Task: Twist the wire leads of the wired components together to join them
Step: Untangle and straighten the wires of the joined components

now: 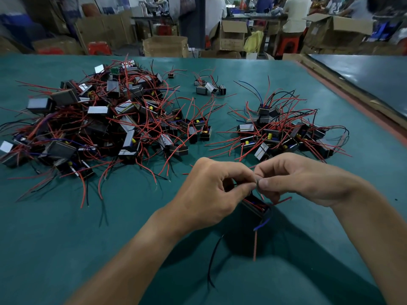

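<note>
Pinching the wire leads (256, 183) between thumb and forefinger of both hands, I hold them above the green table (66, 238), left hand (211, 190) and right hand (295, 181) fingertip to fingertip. The black component (255, 204) hangs just beneath. For a tight join, I judge one hand should stay steady while the other rolls. Beyond lie a large pile (99, 124) of wired components on the left and a smaller pile (284, 133) on the right. Past the table stand open cardboard boxes (233, 35), their contents hidden.

One wide-angle view from head height looks forward and down across the surface (66, 227), close above the left hand (211, 190) and right hand (301, 183) near its front edge; cardboard boxes (165, 46) lie beyond its far edge.
</note>
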Demonstrator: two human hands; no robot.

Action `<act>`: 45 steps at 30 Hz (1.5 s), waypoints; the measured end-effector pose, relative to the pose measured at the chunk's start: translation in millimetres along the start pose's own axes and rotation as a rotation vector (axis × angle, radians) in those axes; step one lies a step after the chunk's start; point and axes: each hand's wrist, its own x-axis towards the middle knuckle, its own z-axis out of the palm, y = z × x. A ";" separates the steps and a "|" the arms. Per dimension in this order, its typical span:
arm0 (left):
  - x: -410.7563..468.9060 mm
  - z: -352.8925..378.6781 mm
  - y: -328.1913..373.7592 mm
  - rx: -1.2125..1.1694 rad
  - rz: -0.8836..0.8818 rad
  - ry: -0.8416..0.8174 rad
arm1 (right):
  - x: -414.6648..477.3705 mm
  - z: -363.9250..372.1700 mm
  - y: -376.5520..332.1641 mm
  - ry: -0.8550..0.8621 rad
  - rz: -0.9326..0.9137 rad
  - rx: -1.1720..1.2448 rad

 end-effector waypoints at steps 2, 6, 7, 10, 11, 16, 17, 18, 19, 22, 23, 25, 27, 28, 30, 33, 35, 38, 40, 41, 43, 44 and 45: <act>0.0 0.6 -0.2 0.008 0.002 -0.005 | -0.3 1.2 -0.3 -0.031 0.019 0.019; 0.0 -0.5 -0.9 0.010 0.004 0.002 | -0.5 0.9 -0.7 -0.002 0.011 -0.009; 0.3 -1.1 -1.4 0.010 0.002 0.006 | -0.4 0.5 -1.0 0.012 0.005 -0.024; 0.6 -2.1 -2.2 -0.005 -0.014 -0.001 | 0.9 1.7 -1.0 0.020 -0.007 -0.010; 0.6 -2.3 -2.3 -0.013 -0.021 -0.005 | 1.4 2.1 -0.6 0.023 -0.011 0.017; 1.1 -2.2 -2.3 -0.034 -0.047 -0.007 | 3.4 1.4 1.9 0.060 -0.008 0.117; 1.2 -2.1 -2.5 -0.037 -0.051 -0.007 | 3.8 1.6 2.0 0.072 -0.009 0.128; 1.3 -1.8 -2.6 -0.037 -0.052 -0.005 | 4.4 1.8 2.3 0.087 -0.012 0.137; 1.2 -1.6 -2.6 -0.035 -0.053 -0.005 | 5.0 2.4 2.1 0.105 -0.020 0.142; 0.9 -1.2 -3.5 -0.013 -0.055 -0.009 | 7.2 5.4 0.2 0.176 -0.063 0.072; 0.6 -1.0 -3.8 0.005 -0.052 -0.011 | 7.9 6.8 -1.4 0.201 -0.077 0.006; 0.6 0.0 -4.2 0.039 -0.059 -0.011 | 9.7 9.7 -3.8 0.251 -0.107 -0.124; 0.8 0.5 -5.2 0.038 -0.083 0.005 | 11.5 11.4 -2.9 0.300 -0.137 -0.173; 1.0 0.2 -5.5 0.030 -0.099 0.018 | 12.2 12.2 -2.2 0.322 -0.149 -0.173; 1.2 -0.6 -5.5 -0.003 -0.131 0.041 | 13.0 13.6 -1.1 0.354 -0.169 -0.171; 1.5 -0.7 -5.7 -0.057 -0.160 0.053 | 12.5 13.3 -0.9 0.367 -0.190 -0.166; 1.1 1.1 -4.9 -0.080 -0.169 0.051 | 12.1 12.2 -1.0 0.371 -0.194 -0.183; 0.6 2.1 -3.4 -0.121 -0.199 0.035 | 12.6 11.9 -0.6 0.374 -0.206 -0.243; 0.1 0.0 -2.9 -0.145 -0.218 0.003 | 12.8 12.5 -0.6 0.389 -0.208 -0.277; -0.1 -1.3 -2.3 -0.144 -0.215 -0.020 | 12.5 12.4 -0.9 0.397 -0.207 -0.293; -0.7 -2.8 -1.3 -0.106 -0.184 -0.061 | 11.8 11.7 -1.3 0.408 -0.207 -0.322; -0.9 -3.1 -1.3 -0.072 -0.166 -0.069 | 11.7 11.5 -1.1 0.413 -0.212 -0.326; -0.9 -3.2 -0.9 -0.031 -0.151 -0.073 | 11.8 11.6 -1.0 0.421 -0.218 -0.321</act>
